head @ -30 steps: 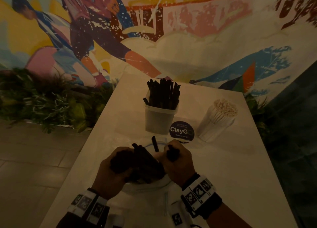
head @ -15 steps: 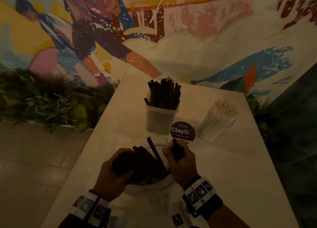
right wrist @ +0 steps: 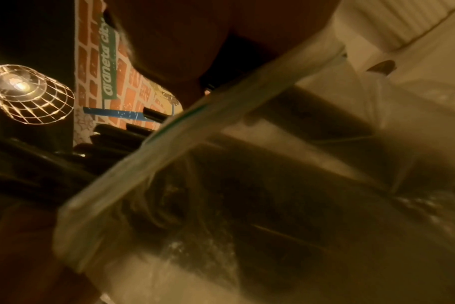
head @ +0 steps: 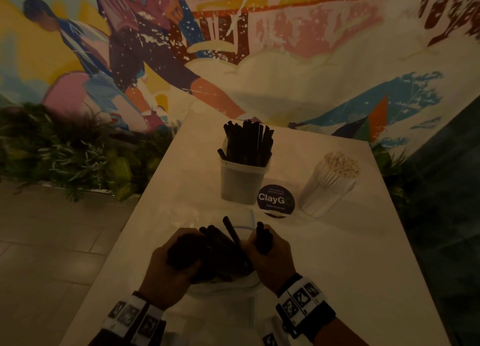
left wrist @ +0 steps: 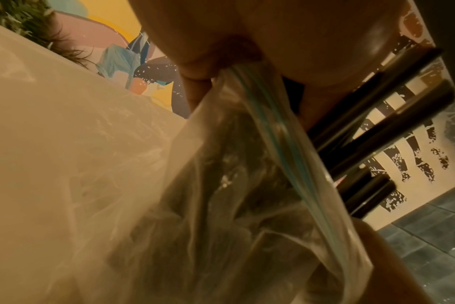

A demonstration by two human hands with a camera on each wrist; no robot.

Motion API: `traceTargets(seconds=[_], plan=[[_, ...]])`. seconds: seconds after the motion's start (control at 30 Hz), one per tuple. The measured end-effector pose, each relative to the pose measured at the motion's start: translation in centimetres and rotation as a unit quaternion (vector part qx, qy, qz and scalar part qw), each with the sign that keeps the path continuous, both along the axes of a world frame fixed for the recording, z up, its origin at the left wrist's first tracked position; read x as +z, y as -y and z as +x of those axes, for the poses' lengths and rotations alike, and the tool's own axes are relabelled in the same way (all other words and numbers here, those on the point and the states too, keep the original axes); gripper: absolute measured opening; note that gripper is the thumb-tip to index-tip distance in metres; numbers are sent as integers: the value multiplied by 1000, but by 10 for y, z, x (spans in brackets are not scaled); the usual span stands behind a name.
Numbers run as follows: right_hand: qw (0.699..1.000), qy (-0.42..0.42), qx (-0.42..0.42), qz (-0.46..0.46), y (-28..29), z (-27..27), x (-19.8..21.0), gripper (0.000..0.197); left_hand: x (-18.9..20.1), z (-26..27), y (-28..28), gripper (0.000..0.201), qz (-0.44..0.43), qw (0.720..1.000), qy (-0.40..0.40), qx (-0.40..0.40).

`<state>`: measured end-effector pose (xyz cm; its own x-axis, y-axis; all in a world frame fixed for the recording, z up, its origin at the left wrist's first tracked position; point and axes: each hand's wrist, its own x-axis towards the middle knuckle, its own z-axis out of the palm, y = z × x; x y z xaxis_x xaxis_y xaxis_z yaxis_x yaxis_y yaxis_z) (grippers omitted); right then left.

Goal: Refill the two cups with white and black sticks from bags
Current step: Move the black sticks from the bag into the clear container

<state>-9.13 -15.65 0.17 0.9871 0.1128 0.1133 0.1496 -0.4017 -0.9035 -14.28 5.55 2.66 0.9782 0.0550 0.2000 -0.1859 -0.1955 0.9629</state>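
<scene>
A clear zip bag (head: 223, 291) of black sticks (head: 220, 249) lies at the near edge of the white table (head: 350, 254). My left hand (head: 176, 265) grips the bag's left side around the bundle. My right hand (head: 267, 252) holds a few black sticks (head: 262, 237) upright beside the bag's mouth. One loose black stick (head: 231, 228) slants up between the hands. The left wrist view shows the bag's blue zip edge (left wrist: 273, 127) and black sticks (left wrist: 392, 123) past my fingers. Farther back stand a cup of black sticks (head: 244, 179) and a cup of white sticks (head: 330, 187).
A round dark "ClayGo" sticker (head: 276, 201) lies on the table between the two cups. A painted mural wall (head: 259, 46) backs the table. Green plants (head: 65, 150) and a tiled floor (head: 52, 241) lie to the left; dark tiles lie to the right.
The loose black stick between my hands has slid farther out of the bag. My right hand has shifted slightly with its sticks; the left hand keeps its grip.
</scene>
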Motion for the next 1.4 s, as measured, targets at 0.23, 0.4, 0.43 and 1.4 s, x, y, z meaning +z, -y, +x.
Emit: traceTargets(seconds=[0.23, 0.4, 0.43, 1.4], plan=[[999, 9, -1, 46, -1, 0, 12, 18, -3, 1, -5, 37, 1, 1000, -12, 2], [991, 38, -28, 129, -3, 2, 35, 17, -2, 2, -3, 33, -14, 1000, -14, 0], [989, 43, -27, 140, -3, 2, 40, 15, -3, 2, -2, 32, -18, 1000, -16, -1], [961, 181, -116, 175, -40, 185, 149, 21, -6, 3, 0, 25, -45, 999, -6, 1]])
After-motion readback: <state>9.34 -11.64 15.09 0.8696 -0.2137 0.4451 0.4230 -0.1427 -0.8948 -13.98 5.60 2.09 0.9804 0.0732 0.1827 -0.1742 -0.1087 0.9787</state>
